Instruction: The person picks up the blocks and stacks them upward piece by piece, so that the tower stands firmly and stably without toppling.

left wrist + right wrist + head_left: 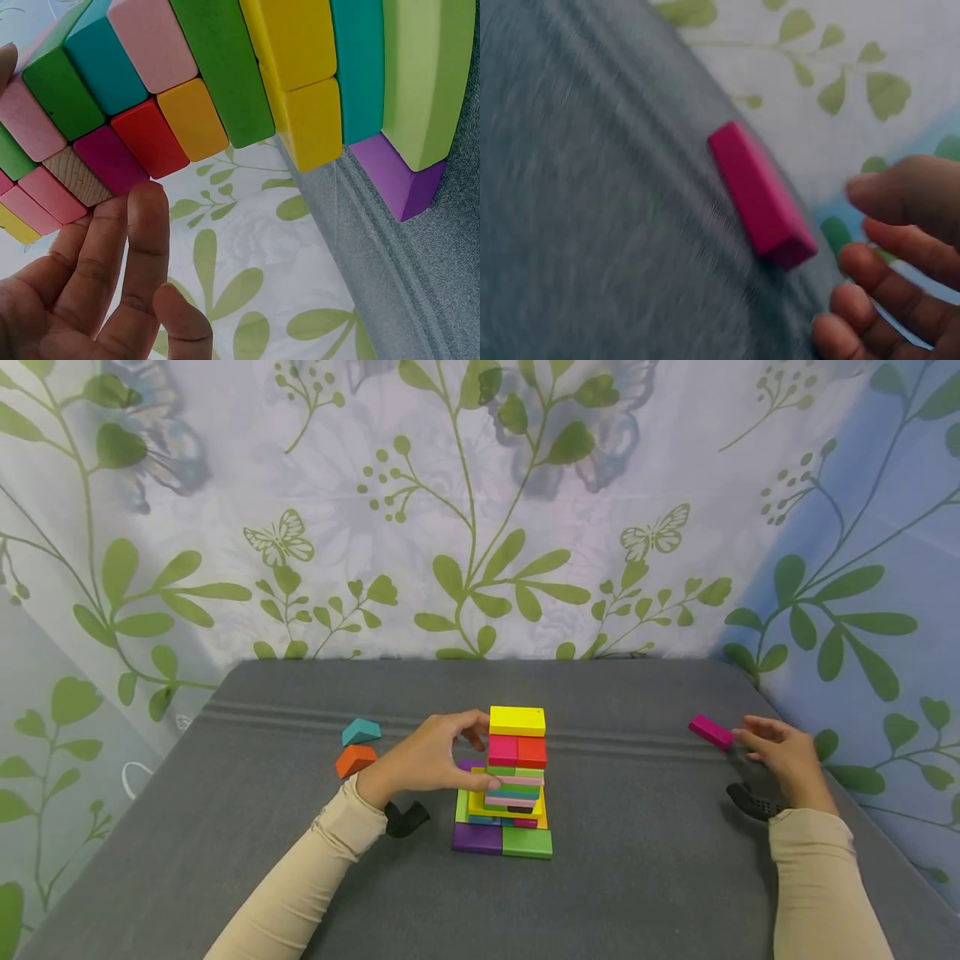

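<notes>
A tower of coloured wooden blocks (516,793) stands in the middle of the grey table, with a yellow block (517,721) on top. My left hand (429,753) is at the tower's left side, thumb towards the front and fingers farther back. In the left wrist view, extended fingers (146,247) rest against the side of the stacked blocks (232,82). Over on the right, a magenta block (711,732) lies on the table. Beside it is my right hand (783,756), its fingers loosely bent and holding nothing; the right wrist view shows a gap to the block (761,199).
Left of the tower lie a teal block (362,732) and an orange block (356,761). Black wrist-worn devices show under the left wrist (407,819) and right wrist (752,802). Behind the table (637,860) hangs a leaf-patterned curtain (337,485).
</notes>
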Demonstrator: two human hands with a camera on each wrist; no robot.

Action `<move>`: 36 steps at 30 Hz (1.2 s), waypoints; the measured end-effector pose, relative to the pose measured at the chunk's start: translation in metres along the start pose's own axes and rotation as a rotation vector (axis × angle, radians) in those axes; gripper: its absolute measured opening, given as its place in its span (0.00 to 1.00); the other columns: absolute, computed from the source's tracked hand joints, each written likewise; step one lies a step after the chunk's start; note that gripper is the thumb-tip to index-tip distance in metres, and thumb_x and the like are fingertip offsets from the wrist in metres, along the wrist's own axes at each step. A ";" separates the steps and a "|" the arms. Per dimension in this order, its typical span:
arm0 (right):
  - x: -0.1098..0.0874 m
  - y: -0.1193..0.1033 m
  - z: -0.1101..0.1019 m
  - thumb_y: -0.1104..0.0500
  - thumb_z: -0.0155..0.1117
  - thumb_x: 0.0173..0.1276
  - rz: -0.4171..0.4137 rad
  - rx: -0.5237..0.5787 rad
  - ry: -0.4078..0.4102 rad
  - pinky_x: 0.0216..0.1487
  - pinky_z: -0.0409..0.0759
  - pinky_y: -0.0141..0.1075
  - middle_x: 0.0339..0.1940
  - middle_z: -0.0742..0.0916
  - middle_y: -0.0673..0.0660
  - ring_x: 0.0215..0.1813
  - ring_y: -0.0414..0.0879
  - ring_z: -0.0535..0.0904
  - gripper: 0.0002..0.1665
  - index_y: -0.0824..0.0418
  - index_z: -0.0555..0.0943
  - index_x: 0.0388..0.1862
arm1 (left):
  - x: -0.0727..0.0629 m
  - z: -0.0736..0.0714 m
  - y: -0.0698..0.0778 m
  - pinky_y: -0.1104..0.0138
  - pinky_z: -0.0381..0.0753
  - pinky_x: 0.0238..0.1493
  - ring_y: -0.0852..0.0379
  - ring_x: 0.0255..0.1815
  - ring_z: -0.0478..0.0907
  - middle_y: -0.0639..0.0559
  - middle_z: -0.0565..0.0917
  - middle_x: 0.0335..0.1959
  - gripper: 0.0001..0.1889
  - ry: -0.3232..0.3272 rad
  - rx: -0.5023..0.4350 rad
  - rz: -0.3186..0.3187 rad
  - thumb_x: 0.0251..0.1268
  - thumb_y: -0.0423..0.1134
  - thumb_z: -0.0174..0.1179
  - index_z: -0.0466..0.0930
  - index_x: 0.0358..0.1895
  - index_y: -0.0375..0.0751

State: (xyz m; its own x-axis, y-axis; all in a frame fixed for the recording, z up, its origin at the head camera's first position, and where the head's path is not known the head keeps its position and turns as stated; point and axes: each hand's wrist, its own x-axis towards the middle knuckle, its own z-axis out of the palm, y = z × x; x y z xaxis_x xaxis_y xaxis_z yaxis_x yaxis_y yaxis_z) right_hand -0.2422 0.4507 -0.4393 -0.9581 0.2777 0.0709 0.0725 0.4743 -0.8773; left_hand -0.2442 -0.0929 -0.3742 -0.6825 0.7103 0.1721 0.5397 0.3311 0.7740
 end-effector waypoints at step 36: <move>-0.013 -0.105 0.074 0.67 0.75 0.73 -0.450 -0.023 -0.313 0.42 0.84 0.30 0.41 0.90 0.49 0.40 0.42 0.87 0.20 0.73 0.84 0.60 | -0.002 0.001 0.001 0.39 0.79 0.64 0.37 0.57 0.83 0.46 0.85 0.57 0.33 0.001 -0.007 -0.005 0.63 0.47 0.76 0.78 0.66 0.33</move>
State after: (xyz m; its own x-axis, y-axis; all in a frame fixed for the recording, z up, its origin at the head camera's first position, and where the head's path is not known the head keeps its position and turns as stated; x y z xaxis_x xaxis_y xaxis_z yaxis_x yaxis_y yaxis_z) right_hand -0.2576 0.3355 -0.3830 -0.9324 -0.2173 0.2887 -0.3606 0.5080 -0.7823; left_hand -0.2423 -0.0932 -0.3747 -0.6854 0.7082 0.1690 0.5333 0.3303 0.7788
